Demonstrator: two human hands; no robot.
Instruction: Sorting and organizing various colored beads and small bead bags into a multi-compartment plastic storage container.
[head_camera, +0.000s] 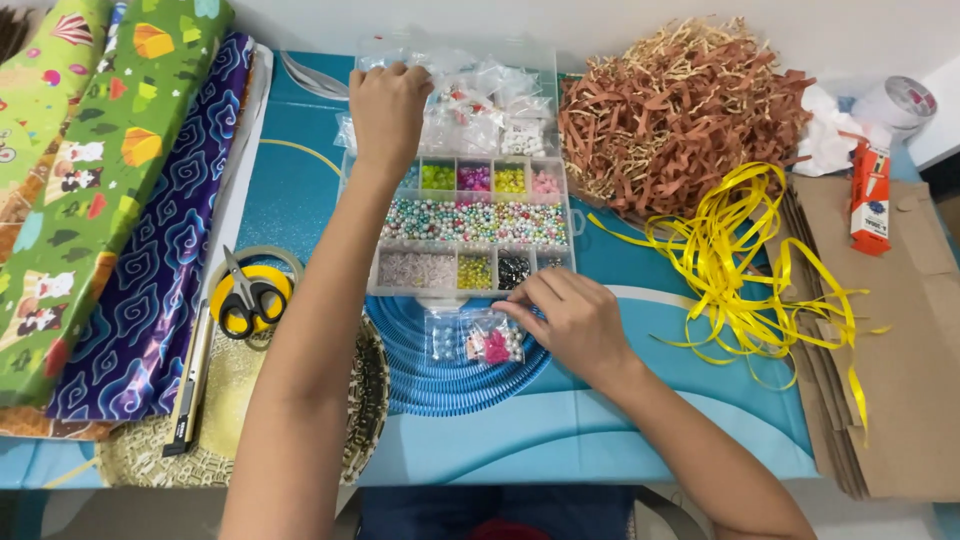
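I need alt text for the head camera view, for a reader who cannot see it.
A person's left hand reaches into the open lid of a clear bead organiser box, while the right hand touches a small clear bag of beads in front of it. Scissors, wrapping paper and yellow ribbon lie around.

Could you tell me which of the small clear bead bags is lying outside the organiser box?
The bag with pink beads, lying on the blue coiled mat beneath the right hand; the other bags sit piled inside the organiser box.

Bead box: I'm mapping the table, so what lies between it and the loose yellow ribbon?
In the head view, bare blue table cover separates the bead box from the yellow ribbon; the brown paper shred sits further back.
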